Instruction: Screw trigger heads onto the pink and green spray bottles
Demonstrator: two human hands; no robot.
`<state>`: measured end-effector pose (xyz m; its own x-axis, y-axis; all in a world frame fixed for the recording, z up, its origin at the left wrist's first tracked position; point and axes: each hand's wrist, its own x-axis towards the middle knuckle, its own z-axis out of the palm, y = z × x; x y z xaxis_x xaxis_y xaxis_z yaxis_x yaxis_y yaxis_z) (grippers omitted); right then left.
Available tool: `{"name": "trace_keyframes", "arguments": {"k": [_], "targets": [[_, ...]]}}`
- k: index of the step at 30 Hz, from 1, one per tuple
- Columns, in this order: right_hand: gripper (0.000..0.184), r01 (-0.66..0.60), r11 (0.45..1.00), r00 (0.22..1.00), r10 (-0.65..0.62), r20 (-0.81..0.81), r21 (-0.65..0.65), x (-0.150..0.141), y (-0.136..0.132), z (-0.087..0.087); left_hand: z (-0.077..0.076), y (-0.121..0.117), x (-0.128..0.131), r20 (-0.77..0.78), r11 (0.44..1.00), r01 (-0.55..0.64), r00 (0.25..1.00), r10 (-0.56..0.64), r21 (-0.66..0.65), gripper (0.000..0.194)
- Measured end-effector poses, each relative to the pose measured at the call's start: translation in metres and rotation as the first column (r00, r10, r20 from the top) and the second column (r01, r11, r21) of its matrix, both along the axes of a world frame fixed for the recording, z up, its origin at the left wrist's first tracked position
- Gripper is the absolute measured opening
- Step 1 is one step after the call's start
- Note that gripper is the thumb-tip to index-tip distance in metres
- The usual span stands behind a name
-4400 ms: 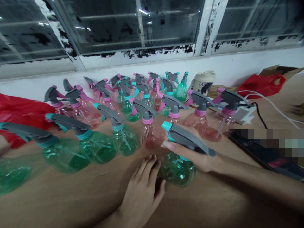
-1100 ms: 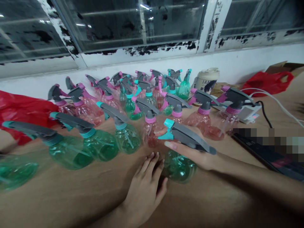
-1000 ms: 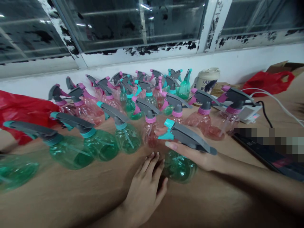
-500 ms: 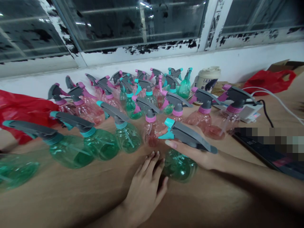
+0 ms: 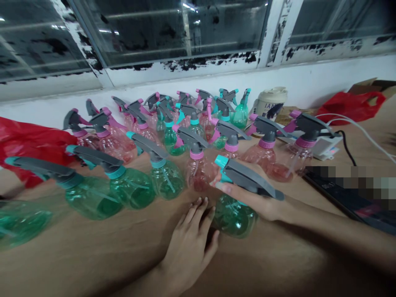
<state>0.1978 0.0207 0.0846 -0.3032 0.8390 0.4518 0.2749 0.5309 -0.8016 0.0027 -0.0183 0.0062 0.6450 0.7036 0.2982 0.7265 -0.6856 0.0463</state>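
My right hand [image 5: 261, 204] is wrapped round the neck and grey head of a green spray bottle [image 5: 232, 220]. Its teal nozzle points left, and the teal trigger is drawn in towards the neck under my fingers; part of that grip is hidden behind the head. The bottle stands on the table. Just left of it, my left hand [image 5: 189, 243] lies on the tabletop with its fingers stretched forward, holding nothing. Close by stand a pink spray bottle [image 5: 198, 175] and another green spray bottle [image 5: 168, 181].
Several green and pink spray bottles crowd the wooden table [image 5: 130, 247]. Red plastic bags [image 5: 34, 144] lie on both sides. At the right are a paper cup [image 5: 270, 101], a white box with cables [image 5: 326, 146] and a dark phone-like device [image 5: 331, 198]. Windows rise behind.
The trigger of the green spray bottle has moved inwards, towards the neck, with my right fingers. My left hand has stayed in place.
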Motion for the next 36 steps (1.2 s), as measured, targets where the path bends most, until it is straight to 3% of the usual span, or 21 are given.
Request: {"name": "trace_keyframes", "arguments": {"k": [8,13,20,30,36], "targets": [[0.02,-0.091,0.992,0.995,0.088,-0.035,-0.085,0.0034,0.0013,-0.0071,-0.0002,0.0007,-0.0001,0.026,1.0,0.008,1.0,-0.008,0.0,0.034],[0.024,-0.07,0.998,0.992,0.069,-0.104,-0.002,0.0022,-0.0004,-0.0045,0.001,0.0,0.0005,0.018,1.0,0.005,1.0,-0.004,-0.018,0.035],[0.035,-0.065,0.998,0.989,0.066,-0.132,0.016,0.0023,-0.0015,-0.0032,0.0004,0.0004,-0.0005,0.004,1.0,-0.004,1.0,0.004,-0.019,0.041],[0.029,-0.056,0.998,0.989,0.059,-0.137,0.03,0.0021,-0.0001,-0.0035,0.0011,-0.0001,0.0001,0.005,1.0,0.002,1.0,-0.002,-0.028,0.037],[0.017,-0.018,1.0,0.999,0.018,-0.05,0.017,0.002,0.001,-0.0064,0.0013,0.0004,-0.0003,0.012,1.0,0.004,1.0,-0.004,-0.025,0.037]]}}
